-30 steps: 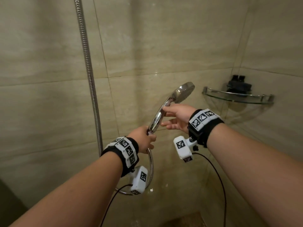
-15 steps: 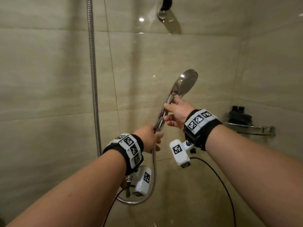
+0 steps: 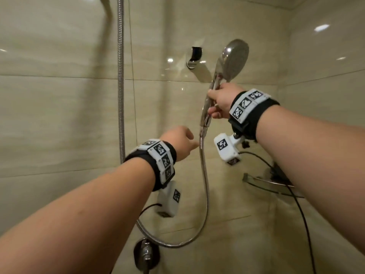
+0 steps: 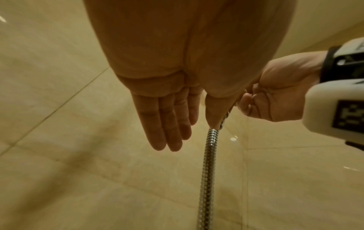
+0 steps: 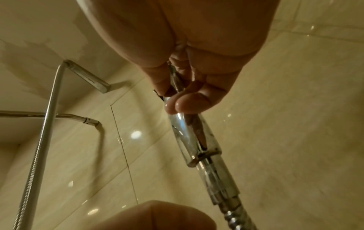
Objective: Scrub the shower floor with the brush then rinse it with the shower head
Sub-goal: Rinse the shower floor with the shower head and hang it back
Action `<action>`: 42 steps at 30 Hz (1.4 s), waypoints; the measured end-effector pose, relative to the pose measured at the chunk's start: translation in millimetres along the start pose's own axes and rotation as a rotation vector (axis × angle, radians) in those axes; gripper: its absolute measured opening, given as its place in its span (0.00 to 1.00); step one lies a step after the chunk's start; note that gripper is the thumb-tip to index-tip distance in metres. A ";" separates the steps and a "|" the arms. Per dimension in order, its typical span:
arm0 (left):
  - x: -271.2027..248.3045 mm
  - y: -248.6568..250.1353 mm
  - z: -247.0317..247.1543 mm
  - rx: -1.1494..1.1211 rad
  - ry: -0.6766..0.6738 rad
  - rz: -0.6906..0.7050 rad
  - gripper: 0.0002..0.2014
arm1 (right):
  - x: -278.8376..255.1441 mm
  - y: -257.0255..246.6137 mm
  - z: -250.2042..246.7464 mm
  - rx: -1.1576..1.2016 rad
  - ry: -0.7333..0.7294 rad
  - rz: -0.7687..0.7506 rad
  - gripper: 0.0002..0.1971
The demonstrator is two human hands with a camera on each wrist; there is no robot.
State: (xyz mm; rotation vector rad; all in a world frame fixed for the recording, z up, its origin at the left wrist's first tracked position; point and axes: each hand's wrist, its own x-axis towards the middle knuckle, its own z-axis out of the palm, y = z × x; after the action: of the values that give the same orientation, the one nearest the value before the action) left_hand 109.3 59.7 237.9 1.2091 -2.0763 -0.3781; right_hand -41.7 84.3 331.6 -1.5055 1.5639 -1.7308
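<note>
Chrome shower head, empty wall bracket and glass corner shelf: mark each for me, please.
Chrome shower head (image 3: pixel 235 56), head view, on its round face.
Chrome wall bracket (image 3: pixel 194 57), head view, on its cradle.
Glass corner shelf (image 3: pixel 262 182), head view, on its front metal rail.

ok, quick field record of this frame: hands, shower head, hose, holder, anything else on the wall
right hand: grips the shower head handle, raised near the wall
left hand: fingers straight, holds nothing, beside the hose
shower head: chrome, raised, right of the wall holder, not docked
hose: hangs from the handle, loops down toward the tap
wall holder: bare, nothing in it
tap: low on the wall
glass corner shelf: lower right, partly hidden by the right arm
water: none visible flowing
</note>
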 end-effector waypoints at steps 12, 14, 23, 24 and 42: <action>38.8 42.0 -4.2 -0.110 -0.042 0.040 0.11 | 51.7 -66.4 -24.7 -0.019 0.144 -0.037 0.08; 49.7 42.0 -6.1 -0.134 -0.047 0.046 0.11 | 64.5 -82.1 -29.0 0.010 0.176 -0.032 0.11; 94.8 42.6 -49.0 -0.281 -0.007 0.118 0.04 | 116.0 -147.0 -26.3 0.079 0.284 -0.132 0.16; 99.4 42.0 -53.9 -0.297 -0.001 0.122 0.03 | 124.0 -151.0 -25.1 0.072 0.289 -0.146 0.16; 159.5 39.2 -69.9 -0.383 -0.010 0.152 0.06 | 209.1 -165.7 -20.2 0.087 0.189 -0.255 0.13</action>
State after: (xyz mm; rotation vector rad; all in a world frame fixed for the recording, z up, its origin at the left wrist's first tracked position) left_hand 80.7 -48.6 376.8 0.8187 -1.9734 -0.6745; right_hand -74.3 -22.9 574.5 -1.5948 1.4100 -2.1091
